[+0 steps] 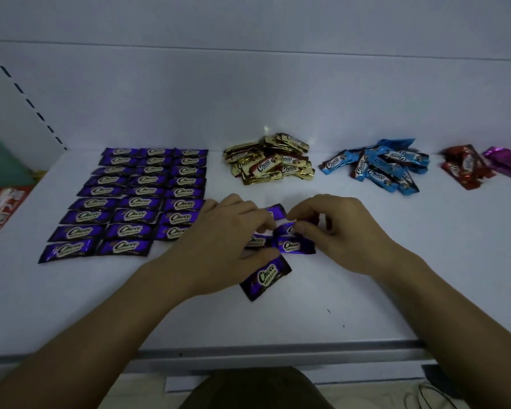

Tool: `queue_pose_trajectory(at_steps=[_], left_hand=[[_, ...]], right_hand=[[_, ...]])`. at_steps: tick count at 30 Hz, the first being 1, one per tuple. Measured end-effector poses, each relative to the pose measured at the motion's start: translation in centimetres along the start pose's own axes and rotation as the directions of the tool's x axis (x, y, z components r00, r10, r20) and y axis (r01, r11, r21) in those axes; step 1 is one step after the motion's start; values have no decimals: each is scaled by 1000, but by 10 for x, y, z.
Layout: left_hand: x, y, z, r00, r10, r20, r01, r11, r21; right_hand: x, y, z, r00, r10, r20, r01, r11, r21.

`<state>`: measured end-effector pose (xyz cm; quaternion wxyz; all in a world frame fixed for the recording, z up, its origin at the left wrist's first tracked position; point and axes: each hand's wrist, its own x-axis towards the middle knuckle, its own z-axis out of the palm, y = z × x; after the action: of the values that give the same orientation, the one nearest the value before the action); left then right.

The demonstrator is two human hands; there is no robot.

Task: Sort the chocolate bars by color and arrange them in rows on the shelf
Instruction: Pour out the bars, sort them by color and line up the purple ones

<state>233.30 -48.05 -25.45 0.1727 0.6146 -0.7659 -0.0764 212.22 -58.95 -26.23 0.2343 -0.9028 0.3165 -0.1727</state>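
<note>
Just right of the purple rows (pixel 136 199), the left hand (pixel 227 240) and right hand (pixel 337 231) each pinch loose purple bars (pixel 292 245). Next, these likely go in the short row's gap.

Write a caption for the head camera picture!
Left hand and right hand pinch loose purple bars beside neat purple rows.

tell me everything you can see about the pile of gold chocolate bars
The pile of gold chocolate bars is a loose heap of shiny, foil-like gold wrappers with dark brown bands and white "Choco" lettering. Bars overlap at mixed angles. It lies towards the back of the white shelf, apart from the purple rows on its left and the blue pile on its right. The left hand and right hand do not touch it.
</note>
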Motion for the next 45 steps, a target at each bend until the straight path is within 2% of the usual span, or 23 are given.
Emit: queue_pose_trajectory(at_steps=[4, 8, 11, 14, 21, 24, 26, 30, 36, 41, 45], left_hand=[[8, 8, 4, 996, -86, -34, 83, 993, -88], [23, 21, 4, 999, -9, 42, 9, 1000, -16], [36, 32, 8, 995, 8, 103, -16, 997, 77], [42, 36, 10, 992, 16, 128, -24, 998, 65], [30, 30, 4, 992, 124, -23, -126, 990, -66], [21, 28, -10, 989, 97, -115, -123, 963, -240], [12, 24, -20, 989, 16, -148, -74, 916, -395], [-8, 2, -32, 980, -181, -84, 77, 733, -676], [-44, -25, -43, 954, -300, -13, 194, 650, -735], [-89, -47, -59, 929, -368, 45, 293, 654, -697], [-118, -64, -68, 905, -422, 57, 339, 634, -695]], right_hand=[[-5, 8, -5, 992, 78, -102, -66, 991, 115], [-5, 14, -9, 976, 169, -134, -115, 933, 342], [-6, 15, -13, 969, 182, -164, -96, 898, 430], [-5, 14, -18, 955, 237, -177, -107, 835, 540], [-6, 7, -20, 950, 280, -137, -126, 746, 654], [-6, 2, -17, 942, 299, -149, -142, 763, 630], [-6, -3, -15, 944, 293, -153, -141, 777, 614], [-5, -21, -9, 962, 224, -154, -99, 816, 570], [4, -56, 13, 992, 78, -98, -32, 913, 407], [13, -92, 41, 998, 20, -66, 6, 930, 368], [19, -113, 64, 998, -20, -56, 35, 962, 270]])
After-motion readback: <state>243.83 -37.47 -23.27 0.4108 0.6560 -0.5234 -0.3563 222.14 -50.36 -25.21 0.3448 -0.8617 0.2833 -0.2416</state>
